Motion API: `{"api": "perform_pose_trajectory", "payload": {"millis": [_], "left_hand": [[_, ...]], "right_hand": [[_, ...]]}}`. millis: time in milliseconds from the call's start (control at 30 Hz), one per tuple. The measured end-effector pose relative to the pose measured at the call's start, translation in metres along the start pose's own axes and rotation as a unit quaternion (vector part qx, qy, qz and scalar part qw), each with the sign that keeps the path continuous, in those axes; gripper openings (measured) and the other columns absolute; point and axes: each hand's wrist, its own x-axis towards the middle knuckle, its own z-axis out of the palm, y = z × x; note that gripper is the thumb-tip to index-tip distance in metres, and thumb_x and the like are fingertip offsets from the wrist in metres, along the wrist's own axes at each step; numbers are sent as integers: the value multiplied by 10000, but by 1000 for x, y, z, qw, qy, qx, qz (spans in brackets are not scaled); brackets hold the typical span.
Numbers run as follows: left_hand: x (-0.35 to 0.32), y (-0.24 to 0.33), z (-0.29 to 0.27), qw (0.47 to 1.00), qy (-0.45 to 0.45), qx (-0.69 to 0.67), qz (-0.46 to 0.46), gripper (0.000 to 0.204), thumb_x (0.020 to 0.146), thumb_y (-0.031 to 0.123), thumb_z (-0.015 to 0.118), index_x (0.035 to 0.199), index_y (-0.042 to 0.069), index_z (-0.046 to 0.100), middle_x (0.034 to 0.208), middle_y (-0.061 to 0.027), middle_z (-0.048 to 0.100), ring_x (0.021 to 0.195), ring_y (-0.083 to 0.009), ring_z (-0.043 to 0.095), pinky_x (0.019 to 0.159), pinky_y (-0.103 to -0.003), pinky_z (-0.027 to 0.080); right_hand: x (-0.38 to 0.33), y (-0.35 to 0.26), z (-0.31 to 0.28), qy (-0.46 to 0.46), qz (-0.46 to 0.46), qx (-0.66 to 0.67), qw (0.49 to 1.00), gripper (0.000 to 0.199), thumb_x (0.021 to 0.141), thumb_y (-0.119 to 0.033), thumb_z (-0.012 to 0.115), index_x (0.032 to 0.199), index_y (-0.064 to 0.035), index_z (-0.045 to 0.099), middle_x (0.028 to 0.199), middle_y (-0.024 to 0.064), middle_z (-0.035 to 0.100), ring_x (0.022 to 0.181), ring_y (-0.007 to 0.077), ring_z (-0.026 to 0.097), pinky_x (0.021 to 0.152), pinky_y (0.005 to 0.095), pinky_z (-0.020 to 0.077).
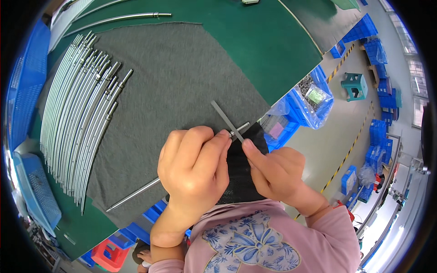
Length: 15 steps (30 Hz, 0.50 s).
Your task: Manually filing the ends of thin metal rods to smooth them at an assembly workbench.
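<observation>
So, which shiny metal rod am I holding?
The rod slanting through your left hand; the other rods lie untouched on the table.

Left hand grips metal rod near its far end; right hand holds flat grey strip across it. Silver rods lie on grey cloth at left, green counter underneath.
</observation>
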Motion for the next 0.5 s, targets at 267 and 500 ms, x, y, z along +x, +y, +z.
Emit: {"api": "perform_pose_trajectory", "payload": {"millis": [267,500], "left_hand": [[0,1,0,1000,-4,-8,-10,173,645,34,737,806,54,679,790,-26,581,656,-212,538,543,-321,423],[-1,0,1,1000,8,-8,-5,166,641,28,730,793,58,670,776,-20,576,644,-207,534,534,-315,414]], "right_hand": [[-14,-5,-2,-9,2,-54,999,457,647,54,655,1100,-3,671,512,-20,402,398,152,385,410,297,261],[-7,-4,-3,-13,-16,-65,998,445,655,51,665,1097,1,670,517,-15,392,401,147,373,412,293,261]]}}
